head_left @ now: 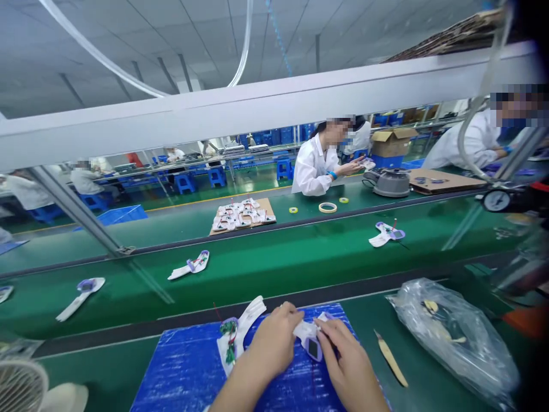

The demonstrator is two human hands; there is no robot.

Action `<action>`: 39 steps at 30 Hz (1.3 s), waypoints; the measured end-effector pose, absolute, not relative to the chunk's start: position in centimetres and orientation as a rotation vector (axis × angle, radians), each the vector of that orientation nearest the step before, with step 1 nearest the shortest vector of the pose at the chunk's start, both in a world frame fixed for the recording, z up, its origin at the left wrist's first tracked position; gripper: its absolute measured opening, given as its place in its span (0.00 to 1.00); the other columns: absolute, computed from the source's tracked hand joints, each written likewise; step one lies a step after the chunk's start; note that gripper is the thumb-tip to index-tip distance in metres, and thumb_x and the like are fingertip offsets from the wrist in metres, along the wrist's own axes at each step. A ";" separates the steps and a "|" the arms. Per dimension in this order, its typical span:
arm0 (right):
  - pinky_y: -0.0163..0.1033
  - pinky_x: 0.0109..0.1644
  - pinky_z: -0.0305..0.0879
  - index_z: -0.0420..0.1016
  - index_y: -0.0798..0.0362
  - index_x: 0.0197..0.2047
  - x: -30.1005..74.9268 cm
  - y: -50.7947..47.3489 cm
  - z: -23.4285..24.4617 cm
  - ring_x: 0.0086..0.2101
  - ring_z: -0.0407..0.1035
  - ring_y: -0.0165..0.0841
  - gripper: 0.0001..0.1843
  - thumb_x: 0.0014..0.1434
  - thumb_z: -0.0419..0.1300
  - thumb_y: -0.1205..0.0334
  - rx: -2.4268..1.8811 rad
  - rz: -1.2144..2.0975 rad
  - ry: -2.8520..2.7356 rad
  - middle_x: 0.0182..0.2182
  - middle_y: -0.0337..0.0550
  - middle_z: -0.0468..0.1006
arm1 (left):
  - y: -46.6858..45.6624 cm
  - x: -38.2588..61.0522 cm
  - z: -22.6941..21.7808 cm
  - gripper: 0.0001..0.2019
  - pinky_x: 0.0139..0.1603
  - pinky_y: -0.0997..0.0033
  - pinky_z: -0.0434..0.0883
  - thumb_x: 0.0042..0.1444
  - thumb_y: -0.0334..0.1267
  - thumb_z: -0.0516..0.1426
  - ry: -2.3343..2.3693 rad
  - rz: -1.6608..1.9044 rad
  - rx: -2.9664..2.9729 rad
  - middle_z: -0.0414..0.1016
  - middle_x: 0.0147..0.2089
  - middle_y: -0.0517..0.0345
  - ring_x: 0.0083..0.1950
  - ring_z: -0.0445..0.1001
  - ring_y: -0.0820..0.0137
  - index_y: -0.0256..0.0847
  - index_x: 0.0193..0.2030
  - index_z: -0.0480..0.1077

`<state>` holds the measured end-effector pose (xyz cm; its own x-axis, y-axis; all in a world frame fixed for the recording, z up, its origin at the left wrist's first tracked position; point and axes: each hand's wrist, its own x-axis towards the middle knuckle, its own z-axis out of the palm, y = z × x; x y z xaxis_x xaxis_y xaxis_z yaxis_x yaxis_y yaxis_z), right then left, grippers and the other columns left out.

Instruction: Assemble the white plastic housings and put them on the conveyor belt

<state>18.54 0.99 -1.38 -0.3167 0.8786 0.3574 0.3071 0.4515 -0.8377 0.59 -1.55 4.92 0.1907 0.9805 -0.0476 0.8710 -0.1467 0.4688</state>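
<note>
At the far left, a white fan [21, 377] with a mesh front stands at the near edge, cut off by the frame. Beyond it runs the green belt [278, 252], where one white-and-purple part [86, 292] lies aslant and a second part [191, 268] rests further right. Past the belt, a brown card [266, 206] carries a cluster of similar white parts.

Nearer, a blue mat [171, 366] lies on the bench. On its left half sits a loose part [230, 343] with green boards and wires, just beside the left forearm. Then comes the left hand [274, 337], its fingers closed on the left end of the held part [306, 332] — its fingertips are partly hidden, so the exact hold is hard to read. The right hand [345, 355] pinches the same part from the other side, thumb and fingers together. The held part is over the right half of the mat, between the hands, its dark window [313, 348] facing up.

Across the belt, a co-worker [315, 166] in white holds a small part near some tape rolls [327, 208]. To the right, a knife [391, 359] lies beside the mat — and next to it, a clear bag [458, 343].
</note>
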 end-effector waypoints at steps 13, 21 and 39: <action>0.38 0.31 0.64 0.76 0.54 0.34 18.1 2.2 -1.3 0.26 0.67 0.34 0.16 0.55 0.62 0.47 -1.079 1.381 -1.397 0.26 0.41 0.75 | -1.3 1.5 1.1 0.20 0.40 0.71 0.69 0.54 0.39 0.61 1.440 0.984 1.499 0.71 0.38 0.59 0.38 0.70 0.70 0.43 0.54 0.66; 0.37 0.34 0.60 0.75 0.53 0.35 18.4 1.9 -1.3 0.29 0.64 0.32 0.15 0.60 0.59 0.49 -0.984 1.490 -1.450 0.28 0.40 0.73 | -0.9 2.4 1.1 0.19 0.16 0.81 0.58 0.55 0.50 0.58 1.273 1.073 1.040 0.70 0.44 0.54 0.23 0.70 0.78 0.40 0.47 0.64; 0.35 0.33 0.58 0.72 0.53 0.33 18.3 1.6 -1.4 0.28 0.61 0.31 0.11 0.61 0.57 0.55 -1.027 1.416 -1.526 0.26 0.37 0.68 | -0.6 1.3 -0.2 0.20 0.47 0.65 0.71 0.61 0.47 0.55 1.467 0.974 1.567 0.77 0.47 0.50 0.45 0.75 0.65 0.41 0.57 0.70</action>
